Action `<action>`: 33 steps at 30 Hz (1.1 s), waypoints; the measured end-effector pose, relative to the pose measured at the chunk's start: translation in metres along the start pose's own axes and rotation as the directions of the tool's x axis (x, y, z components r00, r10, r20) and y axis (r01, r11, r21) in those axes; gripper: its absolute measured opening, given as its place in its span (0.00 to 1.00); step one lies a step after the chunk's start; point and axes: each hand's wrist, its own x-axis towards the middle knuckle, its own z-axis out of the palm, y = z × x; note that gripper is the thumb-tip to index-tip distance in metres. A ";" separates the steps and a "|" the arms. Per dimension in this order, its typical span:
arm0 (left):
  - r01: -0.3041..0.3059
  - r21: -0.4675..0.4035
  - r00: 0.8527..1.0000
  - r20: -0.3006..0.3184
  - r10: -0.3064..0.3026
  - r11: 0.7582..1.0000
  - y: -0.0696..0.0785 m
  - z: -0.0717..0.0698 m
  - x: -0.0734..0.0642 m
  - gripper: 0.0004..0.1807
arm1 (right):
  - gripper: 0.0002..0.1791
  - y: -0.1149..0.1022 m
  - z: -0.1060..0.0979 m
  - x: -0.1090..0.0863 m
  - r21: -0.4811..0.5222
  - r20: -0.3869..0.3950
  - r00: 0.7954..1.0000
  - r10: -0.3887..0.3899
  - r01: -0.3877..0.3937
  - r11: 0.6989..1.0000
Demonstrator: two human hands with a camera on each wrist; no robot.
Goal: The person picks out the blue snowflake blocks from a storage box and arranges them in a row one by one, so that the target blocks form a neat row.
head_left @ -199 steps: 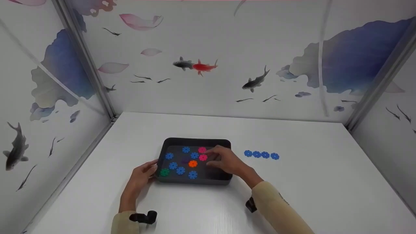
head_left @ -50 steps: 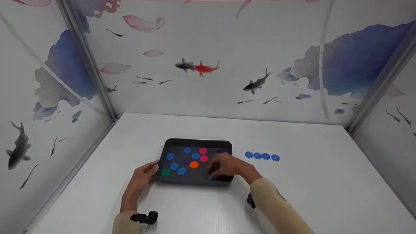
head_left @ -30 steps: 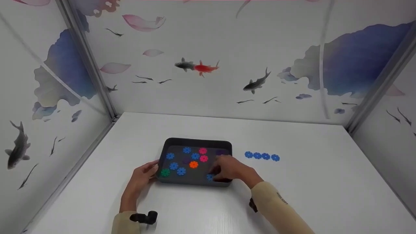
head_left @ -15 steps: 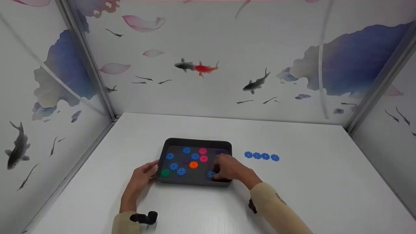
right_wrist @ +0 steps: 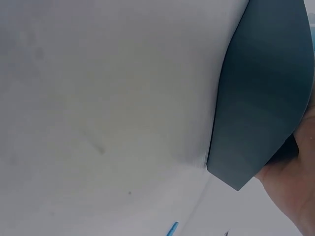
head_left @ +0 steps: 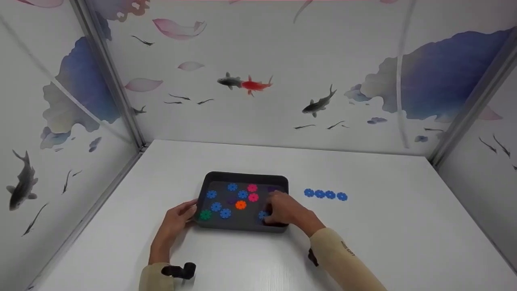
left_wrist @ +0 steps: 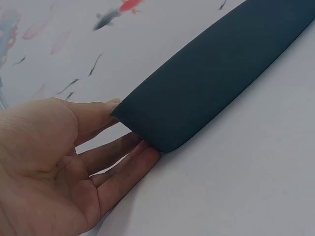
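Head: R hand point(head_left: 285, 207) partly hides 1 blue pc. point(head_left: 262, 214) in tray point(head_left: 242, 228).

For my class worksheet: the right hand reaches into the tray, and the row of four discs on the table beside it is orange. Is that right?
Not quite: the row of four discs is blue, not orange, as the head view shows. The right hand does reach into the tray.

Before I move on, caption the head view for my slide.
Left hand holds a dark tray, right hand at a blue disc inside, four blue discs lined up outside.
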 end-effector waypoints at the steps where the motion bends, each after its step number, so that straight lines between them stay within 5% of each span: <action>1: -0.002 0.000 1.000 0.001 0.002 1.000 0.000 0.000 0.000 0.23 | 0.18 0.000 -0.001 0.000 -0.001 -0.007 1.000 -0.005 0.005 1.000; 19: -0.022 0.031 1.000 -0.005 0.022 0.999 0.003 -0.002 -0.002 0.24 | 0.17 0.007 -0.028 -0.003 0.132 -0.157 0.988 0.000 0.021 0.991; 33: 0.007 0.023 1.000 0.002 -0.007 1.000 0.001 -0.001 -0.001 0.23 | 0.14 0.045 -0.055 -0.024 0.167 -0.329 0.944 0.005 0.053 0.984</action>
